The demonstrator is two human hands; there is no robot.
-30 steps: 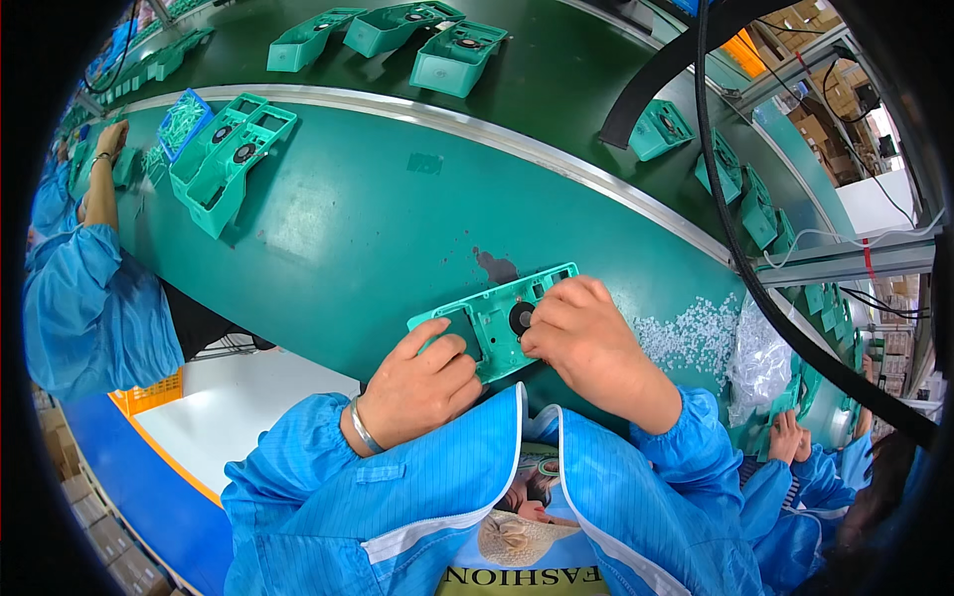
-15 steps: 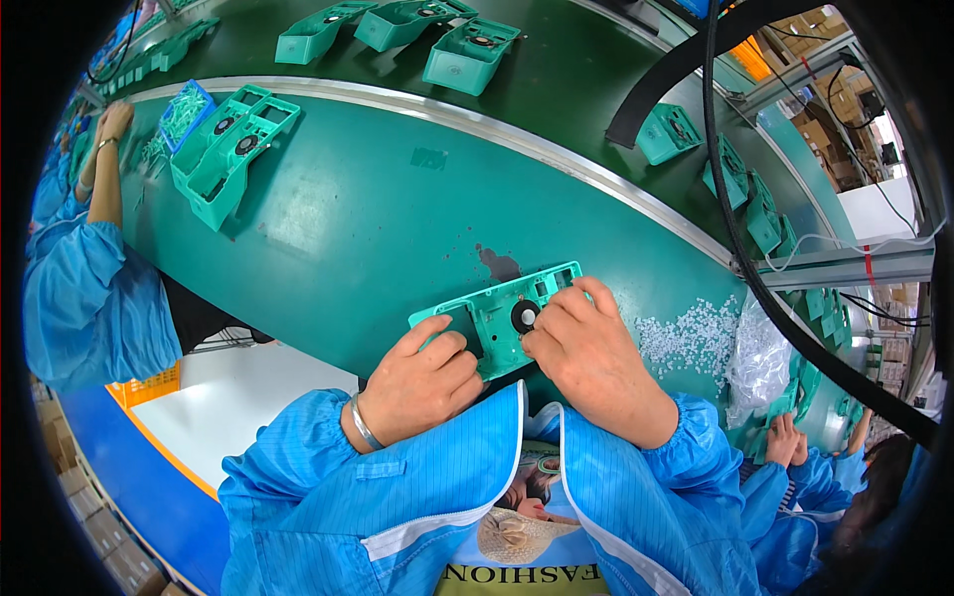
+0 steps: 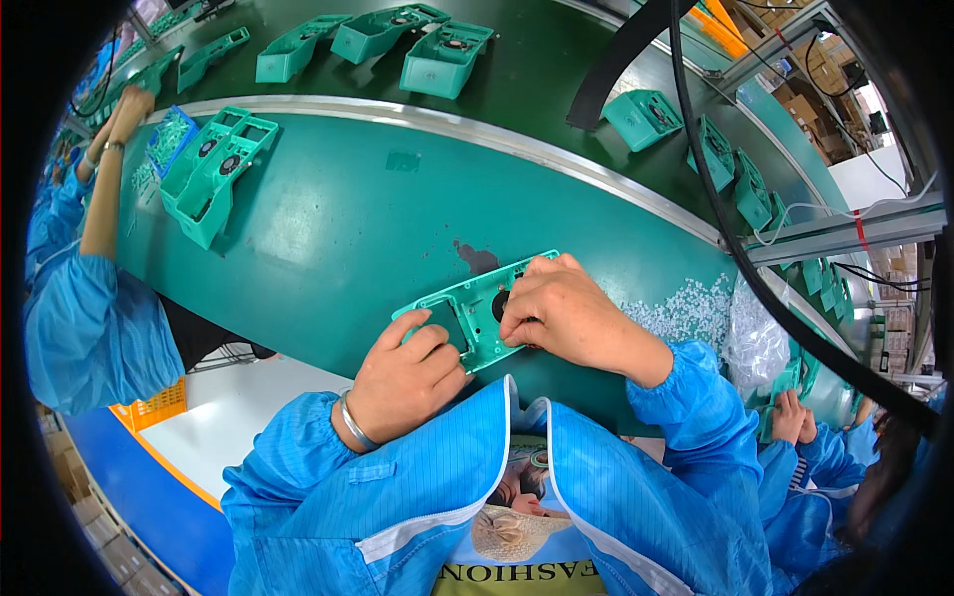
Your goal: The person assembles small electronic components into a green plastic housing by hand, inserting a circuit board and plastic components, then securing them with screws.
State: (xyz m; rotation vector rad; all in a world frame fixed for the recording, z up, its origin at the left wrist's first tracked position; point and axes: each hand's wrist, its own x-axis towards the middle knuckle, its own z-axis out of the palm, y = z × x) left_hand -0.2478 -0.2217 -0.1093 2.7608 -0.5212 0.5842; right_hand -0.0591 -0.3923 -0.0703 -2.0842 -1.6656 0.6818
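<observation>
A green plastic housing (image 3: 485,320) with a cut-out opening lies tilted on the workbench in front of me. My left hand (image 3: 407,382) is closed on its left end, thumb and fingers at the edge. Set in the housing is a round black part (image 3: 499,305), like a small speaker, now mostly covered by fingers. My right hand (image 3: 571,313) bends over the housing's right half, its fingertips pinched together beside that part. Whatever sits in this pinch, if anything, is hidden.
Small white pieces (image 3: 686,313) lie scattered right of the housing, beside a clear plastic bag (image 3: 757,343). Two joined-looking green housings (image 3: 214,174) and a blue tray (image 3: 171,139) stand at left near a co-worker's arm (image 3: 102,204). More housings (image 3: 447,60) sit on the conveyor beyond the metal rail.
My right hand has turned inward and its fingers have closed over the round black part, which showed plainly before. My left hand keeps its grip. The whole view has shifted slightly.
</observation>
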